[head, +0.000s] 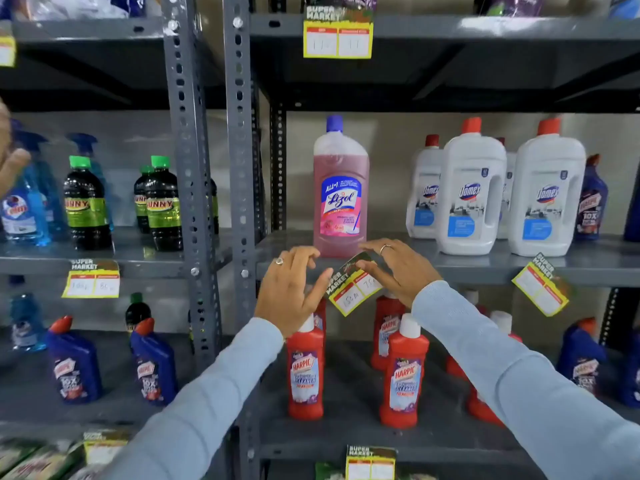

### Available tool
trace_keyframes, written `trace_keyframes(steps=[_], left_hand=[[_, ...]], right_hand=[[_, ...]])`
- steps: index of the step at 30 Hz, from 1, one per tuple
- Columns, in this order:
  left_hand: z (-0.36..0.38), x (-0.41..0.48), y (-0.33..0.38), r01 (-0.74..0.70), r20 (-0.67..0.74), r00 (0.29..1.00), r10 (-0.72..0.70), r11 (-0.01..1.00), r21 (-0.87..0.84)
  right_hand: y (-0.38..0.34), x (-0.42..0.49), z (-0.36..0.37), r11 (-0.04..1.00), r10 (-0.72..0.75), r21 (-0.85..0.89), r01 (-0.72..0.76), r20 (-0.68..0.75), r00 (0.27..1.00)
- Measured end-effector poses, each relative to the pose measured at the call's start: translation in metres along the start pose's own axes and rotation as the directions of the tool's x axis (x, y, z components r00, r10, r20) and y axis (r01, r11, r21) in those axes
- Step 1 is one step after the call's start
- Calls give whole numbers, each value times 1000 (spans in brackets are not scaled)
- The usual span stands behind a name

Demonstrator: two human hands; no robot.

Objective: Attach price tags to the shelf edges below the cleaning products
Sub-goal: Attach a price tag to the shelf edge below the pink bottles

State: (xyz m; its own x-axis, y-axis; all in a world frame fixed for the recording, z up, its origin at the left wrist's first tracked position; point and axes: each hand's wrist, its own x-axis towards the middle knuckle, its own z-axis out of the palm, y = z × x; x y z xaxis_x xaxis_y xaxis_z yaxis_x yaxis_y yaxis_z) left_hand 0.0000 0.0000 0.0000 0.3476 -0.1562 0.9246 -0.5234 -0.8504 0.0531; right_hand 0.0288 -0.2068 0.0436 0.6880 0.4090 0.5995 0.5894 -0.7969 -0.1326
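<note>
Price tag (353,287), tilted against the shelf edge (467,271) under the Lizol bottle (341,188), pinched by our right hand (405,268), our left hand (291,289) thumbing it, fingers apart; we judge neighbouring tags (91,280) done, this one pending.

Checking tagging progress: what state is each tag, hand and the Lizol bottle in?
Lizol: upright, capped.
Held tag: tilted, below Lizol.
Right hand: pinches held tag.
Left hand: thumb touches held tag.
Domex tag: attached, tilted.
Sunny tag: attached, straight.
</note>
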Motion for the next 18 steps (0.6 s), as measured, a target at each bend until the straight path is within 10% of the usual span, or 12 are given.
trace_keyframes(steps=[7,18], left_hand=[[28,-24,10,599,346,794,-500,740,-307],[46,-5,12,737,327,650,-685,465,-491]], right_hand=[[0,2,14,993,98,54,-101,43,994],[-9,35,-4,981,182,-96,-170,126,975]])
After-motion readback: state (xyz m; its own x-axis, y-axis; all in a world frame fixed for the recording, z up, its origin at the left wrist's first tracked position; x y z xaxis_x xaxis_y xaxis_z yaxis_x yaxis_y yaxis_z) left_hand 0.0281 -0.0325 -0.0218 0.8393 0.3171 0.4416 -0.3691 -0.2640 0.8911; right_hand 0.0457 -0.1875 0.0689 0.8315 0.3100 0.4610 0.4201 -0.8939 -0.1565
